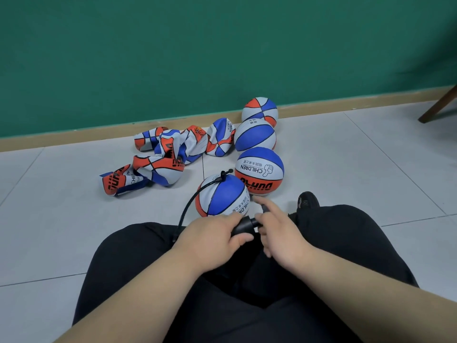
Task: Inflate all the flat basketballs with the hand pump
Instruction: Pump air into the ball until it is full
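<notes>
A round red, white and blue basketball (222, 195) sits on the floor just in front of my knees. A black hose (191, 204) runs from its top down to the black hand pump (244, 226). My left hand (210, 237) grips the pump's barrel. My right hand (279, 231) holds the handle end with curled fingers, its index finger pointing out toward the ball. Several flat, crumpled basketballs (163, 159) lie in a heap further left. Three round balls (259, 170) stand in a row toward the wall.
A green wall with a tan skirting board (74, 137) closes off the far side. A wooden furniture leg (437, 105) stands at the far right. My legs in black trousers (247, 293) and one black shoe (308, 199) fill the foreground on the grey tiled floor.
</notes>
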